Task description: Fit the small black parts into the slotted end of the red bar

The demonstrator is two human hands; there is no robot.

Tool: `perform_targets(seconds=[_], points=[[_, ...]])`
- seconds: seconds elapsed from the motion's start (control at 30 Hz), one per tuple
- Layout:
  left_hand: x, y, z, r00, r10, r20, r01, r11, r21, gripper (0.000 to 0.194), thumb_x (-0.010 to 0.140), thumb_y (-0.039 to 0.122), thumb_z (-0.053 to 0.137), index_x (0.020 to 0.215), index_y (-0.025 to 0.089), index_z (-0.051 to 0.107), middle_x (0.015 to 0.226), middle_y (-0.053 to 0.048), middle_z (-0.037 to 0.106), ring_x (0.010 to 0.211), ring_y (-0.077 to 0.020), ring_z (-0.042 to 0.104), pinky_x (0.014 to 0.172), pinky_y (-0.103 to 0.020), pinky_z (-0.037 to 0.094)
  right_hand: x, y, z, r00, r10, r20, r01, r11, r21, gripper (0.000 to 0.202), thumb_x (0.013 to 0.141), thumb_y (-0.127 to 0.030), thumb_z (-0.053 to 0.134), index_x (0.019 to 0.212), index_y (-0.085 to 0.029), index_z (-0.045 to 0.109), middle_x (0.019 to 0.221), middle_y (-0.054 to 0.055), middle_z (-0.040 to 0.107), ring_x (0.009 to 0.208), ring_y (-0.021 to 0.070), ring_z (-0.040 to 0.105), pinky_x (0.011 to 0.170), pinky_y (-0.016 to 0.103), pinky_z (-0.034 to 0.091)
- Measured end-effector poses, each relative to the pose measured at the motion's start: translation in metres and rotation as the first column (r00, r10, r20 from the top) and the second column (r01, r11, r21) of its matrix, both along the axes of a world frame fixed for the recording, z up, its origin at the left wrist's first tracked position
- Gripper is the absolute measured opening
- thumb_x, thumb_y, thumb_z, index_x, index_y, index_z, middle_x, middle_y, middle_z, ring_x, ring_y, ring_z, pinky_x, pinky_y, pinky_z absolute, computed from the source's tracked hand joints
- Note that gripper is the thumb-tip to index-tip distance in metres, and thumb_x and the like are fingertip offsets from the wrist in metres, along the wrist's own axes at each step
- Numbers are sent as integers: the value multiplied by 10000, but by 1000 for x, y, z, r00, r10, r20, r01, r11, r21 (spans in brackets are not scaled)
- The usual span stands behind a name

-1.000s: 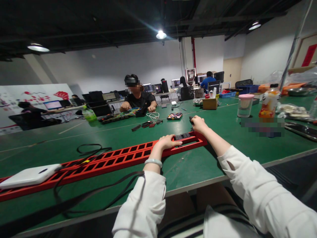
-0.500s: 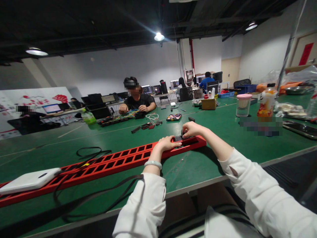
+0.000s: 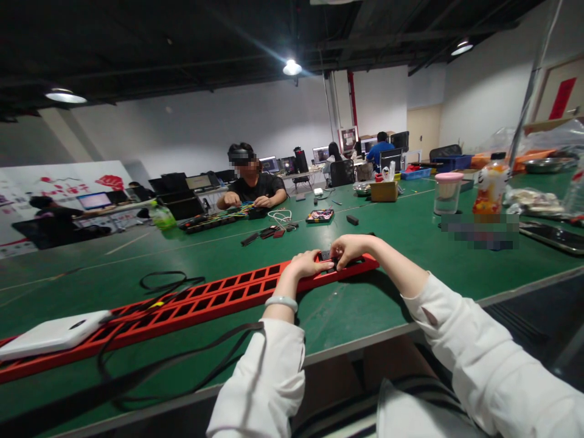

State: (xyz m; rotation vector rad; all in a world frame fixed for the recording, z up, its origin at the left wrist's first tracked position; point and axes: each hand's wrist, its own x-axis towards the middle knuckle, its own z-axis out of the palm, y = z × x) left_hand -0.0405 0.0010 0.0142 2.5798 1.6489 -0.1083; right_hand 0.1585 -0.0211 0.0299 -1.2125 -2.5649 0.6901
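Note:
A long red slotted frame [image 3: 237, 294] lies across the green table, with two rows of rectangular openings. My left hand [image 3: 309, 266] is closed around its right part, thumb lying across the near row and fingertips over the far side. Beside the left fingers, a black block [image 3: 325, 255] sits in the frame. My right hand [image 3: 350, 248] bends down over the right end, thumb and fingers pinched at a small black part [image 3: 333, 266] by the left thumb. The fingers hide much of this part, and I cannot make out its exact kind.
A white box-shaped device [image 3: 55, 334] with a black cable rests on the frame's left end. Beyond the frame are loose black parts [image 3: 269, 232], a black block [image 3: 352, 219] and a small tray [image 3: 320, 216]. Opposite, a person [image 3: 253, 188] handles wires. A pink-lidded cup [image 3: 447, 194] stands right.
My right hand has moved slightly down and left, bringing its fingertips lower into the frame beside my left thumb. My left hand stays where it was.

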Motion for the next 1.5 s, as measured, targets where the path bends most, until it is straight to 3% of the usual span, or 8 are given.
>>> perform_targets(seconds=[0.37,0.87,1.17,1.5], points=[[1,-3,2,1000,-8,-4,8,1000,-10,860,617,789,346,1298,264,347,1331,-60,397,1184,-278,385,935,-327,311,0,1,-2,998,-18,-55,16,999,-30,523,502,-404,725,952,-163,609,857,17,610,701,131,534,573,189,380],[2,-3,1,1000,4,-15,-4,1000,-8,884,608,801,336,1310,264,331,1347,-63,372,1202,-288,358,950,-342,293,-2,2,-3,999,-24,-22,25,999,32,535,482,-424,727,933,-158,611,824,15,613,694,139,537,554,195,373],[-1,3,3,999,-47,-20,46,998,-51,929,581,819,329,1310,243,337,1339,-67,385,1183,-273,386,928,-312,322,-5,1,-4,1000,-15,6,15,998,56,539,493,-440,721,931,-151,603,841,21,611,689,137,532,540,192,366],[6,1,1,999,39,-19,-39,999,-12,845,636,791,277,1255,231,405,1274,-89,462,1142,-297,430,886,-345,355,-6,-2,-1,1000,-12,11,11,999,53,483,507,-414,720,903,-158,616,776,1,616,657,126,526,536,189,355]])
